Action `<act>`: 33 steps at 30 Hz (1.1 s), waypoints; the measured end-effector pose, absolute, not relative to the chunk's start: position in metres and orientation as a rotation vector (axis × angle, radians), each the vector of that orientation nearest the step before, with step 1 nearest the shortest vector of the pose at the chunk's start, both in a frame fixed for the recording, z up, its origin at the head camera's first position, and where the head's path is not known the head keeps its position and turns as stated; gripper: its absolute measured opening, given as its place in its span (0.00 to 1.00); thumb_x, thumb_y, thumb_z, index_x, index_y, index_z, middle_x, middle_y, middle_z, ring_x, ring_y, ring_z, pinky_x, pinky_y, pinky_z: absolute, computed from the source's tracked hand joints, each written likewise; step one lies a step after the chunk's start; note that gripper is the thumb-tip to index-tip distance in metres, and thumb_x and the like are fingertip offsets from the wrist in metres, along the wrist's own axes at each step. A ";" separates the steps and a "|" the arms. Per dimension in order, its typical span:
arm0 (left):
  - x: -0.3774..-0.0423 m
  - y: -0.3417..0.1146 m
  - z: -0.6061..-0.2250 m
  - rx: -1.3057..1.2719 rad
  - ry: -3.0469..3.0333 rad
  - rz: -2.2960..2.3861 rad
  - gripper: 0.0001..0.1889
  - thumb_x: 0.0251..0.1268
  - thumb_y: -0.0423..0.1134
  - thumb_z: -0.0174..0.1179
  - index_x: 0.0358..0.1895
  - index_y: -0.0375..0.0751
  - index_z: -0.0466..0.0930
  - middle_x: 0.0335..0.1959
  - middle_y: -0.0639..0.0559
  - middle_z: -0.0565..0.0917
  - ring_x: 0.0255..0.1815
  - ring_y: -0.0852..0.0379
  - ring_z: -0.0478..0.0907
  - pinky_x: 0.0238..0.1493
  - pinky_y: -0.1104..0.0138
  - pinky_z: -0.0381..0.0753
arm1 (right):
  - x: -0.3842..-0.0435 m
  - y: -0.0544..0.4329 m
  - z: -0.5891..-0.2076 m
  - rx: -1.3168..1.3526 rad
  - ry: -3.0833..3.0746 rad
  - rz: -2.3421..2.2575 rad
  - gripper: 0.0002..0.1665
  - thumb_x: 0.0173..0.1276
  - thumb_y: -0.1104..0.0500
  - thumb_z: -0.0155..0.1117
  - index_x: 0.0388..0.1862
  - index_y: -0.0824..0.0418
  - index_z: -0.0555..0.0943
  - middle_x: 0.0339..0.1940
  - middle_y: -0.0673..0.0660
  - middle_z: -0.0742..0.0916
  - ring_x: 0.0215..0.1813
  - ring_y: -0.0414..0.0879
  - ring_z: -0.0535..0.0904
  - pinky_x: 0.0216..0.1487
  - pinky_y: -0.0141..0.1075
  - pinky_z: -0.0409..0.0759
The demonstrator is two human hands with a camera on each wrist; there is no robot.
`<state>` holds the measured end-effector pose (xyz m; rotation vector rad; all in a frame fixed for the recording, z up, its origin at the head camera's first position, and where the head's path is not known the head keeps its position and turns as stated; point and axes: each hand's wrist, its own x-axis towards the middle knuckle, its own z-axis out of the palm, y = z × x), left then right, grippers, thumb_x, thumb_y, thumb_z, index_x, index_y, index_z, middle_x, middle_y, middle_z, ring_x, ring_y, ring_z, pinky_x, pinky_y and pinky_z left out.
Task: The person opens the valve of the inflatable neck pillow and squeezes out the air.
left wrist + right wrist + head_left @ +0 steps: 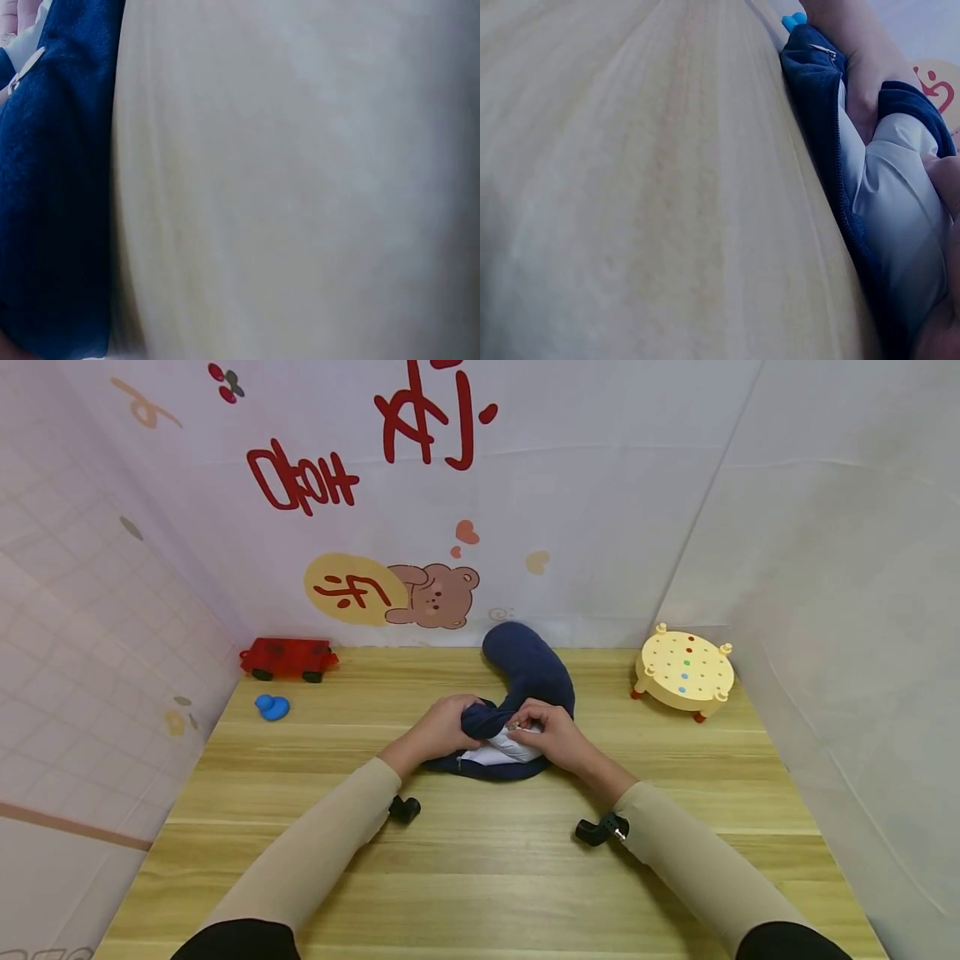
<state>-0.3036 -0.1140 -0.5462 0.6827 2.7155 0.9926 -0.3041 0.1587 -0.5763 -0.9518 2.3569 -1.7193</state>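
A navy U-shaped neck pillow [534, 672] lies on the table with its zipped cover open along the near side. White inner pillow [491, 753] shows through the gap, and a zipper pull [823, 51] hangs at one end of the opening in the right wrist view. My left hand [448, 727] grips the bunched cover at its left part, thumb toward the opening. With bent fingers, my right hand [558, 737] pinches material at the right of the opening; its fingertips are partly hidden. The left wrist view catches the cover [60, 195] at its edge.
A red toy wagon [288, 658] and a blue toy duck [272, 707] stand at the table's back left. At the back right is a small cream pegged toy stool [686, 670]. Printed cloth walls [600, 527] rise behind and at both sides.
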 end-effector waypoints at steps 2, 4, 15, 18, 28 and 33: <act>-0.304 -0.113 -0.546 0.679 2.714 0.994 0.31 0.56 0.38 0.87 0.63 0.40 0.86 0.61 0.45 0.88 0.63 0.45 0.85 0.70 0.50 0.80 | -0.305 0.159 -0.576 -0.952 2.362 -1.712 0.06 0.72 0.64 0.81 0.44 0.53 0.94 0.38 0.52 0.86 0.42 0.46 0.79 0.46 0.34 0.75; -0.304 -0.113 -0.545 0.677 2.716 0.999 0.30 0.56 0.37 0.87 0.63 0.40 0.86 0.61 0.45 0.88 0.63 0.45 0.85 0.70 0.50 0.80 | -0.305 0.159 -0.576 -0.950 2.368 -1.699 0.06 0.72 0.63 0.81 0.43 0.53 0.94 0.38 0.52 0.86 0.43 0.46 0.79 0.46 0.34 0.75; -0.303 -0.113 -0.544 0.686 2.721 1.003 0.29 0.55 0.36 0.87 0.61 0.39 0.86 0.59 0.45 0.89 0.62 0.45 0.85 0.69 0.50 0.81 | -0.306 0.160 -0.576 -0.942 2.388 -1.659 0.06 0.73 0.62 0.80 0.44 0.52 0.94 0.39 0.50 0.87 0.43 0.47 0.80 0.47 0.33 0.76; -0.304 -0.113 -0.546 0.689 2.716 0.999 0.29 0.55 0.36 0.86 0.61 0.40 0.87 0.58 0.46 0.89 0.62 0.45 0.85 0.68 0.50 0.81 | -0.305 0.161 -0.579 -0.952 2.383 -1.676 0.06 0.73 0.64 0.80 0.45 0.54 0.94 0.39 0.51 0.87 0.43 0.45 0.81 0.47 0.32 0.78; -0.306 -0.112 -0.549 0.697 2.708 1.009 0.28 0.55 0.36 0.87 0.59 0.40 0.87 0.57 0.46 0.89 0.60 0.47 0.86 0.68 0.51 0.81 | -0.302 0.157 -0.579 -0.996 2.326 -1.785 0.05 0.73 0.72 0.75 0.42 0.66 0.93 0.42 0.62 0.89 0.46 0.46 0.83 0.47 0.28 0.77; -0.307 -0.113 -0.550 0.700 2.707 1.008 0.28 0.55 0.37 0.87 0.60 0.40 0.87 0.57 0.46 0.89 0.61 0.46 0.85 0.68 0.51 0.81 | -0.302 0.156 -0.579 -0.965 2.343 -1.742 0.02 0.73 0.68 0.78 0.38 0.65 0.92 0.41 0.58 0.89 0.46 0.47 0.83 0.47 0.30 0.77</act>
